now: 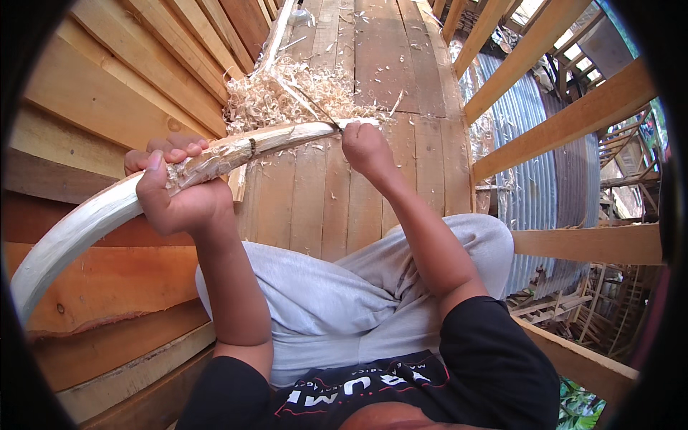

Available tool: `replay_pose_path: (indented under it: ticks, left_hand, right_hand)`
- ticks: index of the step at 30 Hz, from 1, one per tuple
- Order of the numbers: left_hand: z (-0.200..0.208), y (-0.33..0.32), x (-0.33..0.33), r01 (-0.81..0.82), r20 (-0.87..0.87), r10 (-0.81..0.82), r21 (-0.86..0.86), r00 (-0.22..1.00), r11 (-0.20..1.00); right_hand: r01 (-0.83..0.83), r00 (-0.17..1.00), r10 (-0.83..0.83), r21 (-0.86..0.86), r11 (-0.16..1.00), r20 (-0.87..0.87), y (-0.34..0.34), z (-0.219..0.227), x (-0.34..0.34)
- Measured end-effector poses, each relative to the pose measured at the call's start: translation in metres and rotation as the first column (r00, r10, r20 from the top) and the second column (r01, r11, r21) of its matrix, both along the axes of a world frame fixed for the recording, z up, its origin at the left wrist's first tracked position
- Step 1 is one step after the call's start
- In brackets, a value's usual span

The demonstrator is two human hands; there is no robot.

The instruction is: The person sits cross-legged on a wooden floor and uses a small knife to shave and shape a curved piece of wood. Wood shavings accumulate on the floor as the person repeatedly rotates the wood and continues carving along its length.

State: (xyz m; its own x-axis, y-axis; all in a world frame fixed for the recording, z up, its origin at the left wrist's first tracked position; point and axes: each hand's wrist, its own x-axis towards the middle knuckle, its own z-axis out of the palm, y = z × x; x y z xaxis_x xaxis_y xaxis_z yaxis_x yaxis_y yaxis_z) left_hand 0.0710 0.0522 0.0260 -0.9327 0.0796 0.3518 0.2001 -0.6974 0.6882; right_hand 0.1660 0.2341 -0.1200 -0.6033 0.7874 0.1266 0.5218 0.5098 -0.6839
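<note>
A long pale wooden pole [79, 236], stripped of bark, slants from the lower left up to the middle. My left hand [179, 186] is wrapped round it where its surface is rough and fibrous, thumb on top. A dark knot [251, 147] marks the pole between my hands. At the pole's far right end, my right hand [367, 147] is closed in a fist round what looks like a slim knife [326, 117]. Its narrow blade points up and left across the pole; the part inside my fist is hidden. Curly wood shavings [276, 97] lie heaped just beyond the pole.
My crossed legs in grey trousers [308, 294] fill the near middle of the plank floor [387, 72]. Stacked boards [93, 86] form the left side. Wooden railing slats [566, 118] stand on the right, with corrugated metal sheeting [519, 136] below. A thin pale stick [278, 32] lies beyond the shavings.
</note>
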Motion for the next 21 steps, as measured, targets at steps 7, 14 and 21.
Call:
replay_pose_path:
  ticks: [7, 14, 21]
  left_hand:
    - [-0.005, -0.007, -0.012, 0.006, -0.004, -0.006, 0.013, 1.000, 1.000]
    - [0.002, 0.001, 0.000, 0.031, -0.002, -0.031, 0.025, 1.000, 0.999]
    - [-0.005, -0.002, -0.003, 0.179, -0.225, -0.168, 0.032, 0.960, 0.983]
  right_hand:
    - [0.048, 0.991, -0.022, -0.195, 0.980, 0.133, -0.018, 0.015, 0.006]
    - [0.118, 0.981, -0.094, -0.134, 0.984, 0.171, 0.027, -0.037, 0.020]
    - [0.075, 0.982, -0.037, -0.200, 0.977, 0.186, -0.009, 0.013, 0.011]
